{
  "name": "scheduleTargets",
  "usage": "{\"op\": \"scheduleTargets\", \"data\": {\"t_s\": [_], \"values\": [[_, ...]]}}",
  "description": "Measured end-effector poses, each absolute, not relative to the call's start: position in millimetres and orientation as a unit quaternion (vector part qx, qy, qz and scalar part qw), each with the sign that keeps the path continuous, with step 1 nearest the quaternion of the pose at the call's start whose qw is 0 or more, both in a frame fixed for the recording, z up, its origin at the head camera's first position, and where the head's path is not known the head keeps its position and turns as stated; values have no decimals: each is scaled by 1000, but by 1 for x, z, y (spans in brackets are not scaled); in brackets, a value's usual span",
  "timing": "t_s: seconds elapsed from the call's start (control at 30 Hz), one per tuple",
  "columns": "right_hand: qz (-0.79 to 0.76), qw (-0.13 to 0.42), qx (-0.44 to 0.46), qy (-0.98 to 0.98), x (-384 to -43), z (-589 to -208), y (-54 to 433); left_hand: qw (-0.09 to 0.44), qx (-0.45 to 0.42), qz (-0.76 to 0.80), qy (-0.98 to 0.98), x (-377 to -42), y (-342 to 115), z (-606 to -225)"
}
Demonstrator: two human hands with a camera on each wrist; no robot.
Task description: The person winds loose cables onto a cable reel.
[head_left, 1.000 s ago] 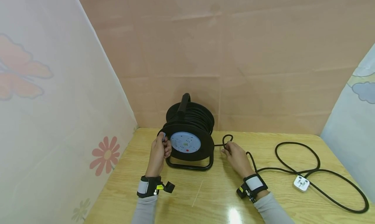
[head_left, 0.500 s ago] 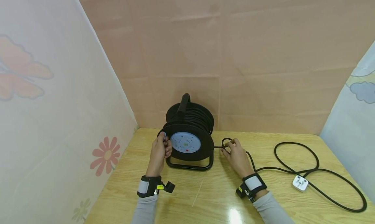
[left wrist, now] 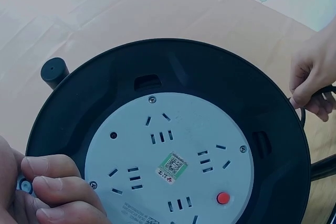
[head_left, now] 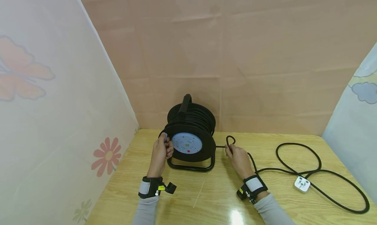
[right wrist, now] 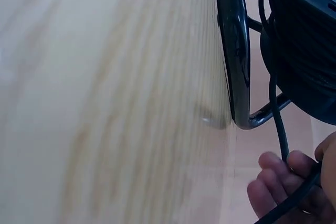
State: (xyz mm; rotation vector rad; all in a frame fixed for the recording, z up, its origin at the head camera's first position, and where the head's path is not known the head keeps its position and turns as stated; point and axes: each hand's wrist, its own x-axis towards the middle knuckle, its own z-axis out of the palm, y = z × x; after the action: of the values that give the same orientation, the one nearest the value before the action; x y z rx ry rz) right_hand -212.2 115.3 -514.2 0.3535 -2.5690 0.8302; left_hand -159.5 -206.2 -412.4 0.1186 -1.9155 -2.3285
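A black cable reel (head_left: 208, 143) stands on its tubular frame, its pale round socket panel (head_left: 187, 143) facing me. My left hand (head_left: 159, 153) grips a small blue-grey knob (head_left: 165, 137) at the left of the reel's face; curled fingers hide most of it. To the right of the reel, my right hand (head_left: 241, 161) holds the black cable (head_left: 220, 147) between thumb and fingers. A small loop of cable rises just beyond these fingertips. In the right wrist view the cable (right wrist: 278, 119) runs from the wound drum down into the curled fingers.
More cable (head_left: 319, 163) lies in wide loops on the wooden table (head_left: 188, 199) at the right, with a white plug (head_left: 302, 184) among them. A brown sheet (head_left: 250, 71) rises behind the table. A patterned panel (head_left: 73, 104) borders the left side.
The right hand lifts slightly, then comes down again, its fingers shifting on the cable so the small loop changes shape. The left hand and the reel stay practically in place.
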Motion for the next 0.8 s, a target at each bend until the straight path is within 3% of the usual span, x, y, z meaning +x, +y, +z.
{"op": "scheduleTargets", "data": {"t_s": [0.47, 0.8], "values": [[349, 128, 94, -924, -209, -514, 120, 68, 37, -759, -647, -158, -203, -406], [354, 130, 106, -920, -207, -513, 122, 73, 28, -753, -653, -160, -196, -402]]}}
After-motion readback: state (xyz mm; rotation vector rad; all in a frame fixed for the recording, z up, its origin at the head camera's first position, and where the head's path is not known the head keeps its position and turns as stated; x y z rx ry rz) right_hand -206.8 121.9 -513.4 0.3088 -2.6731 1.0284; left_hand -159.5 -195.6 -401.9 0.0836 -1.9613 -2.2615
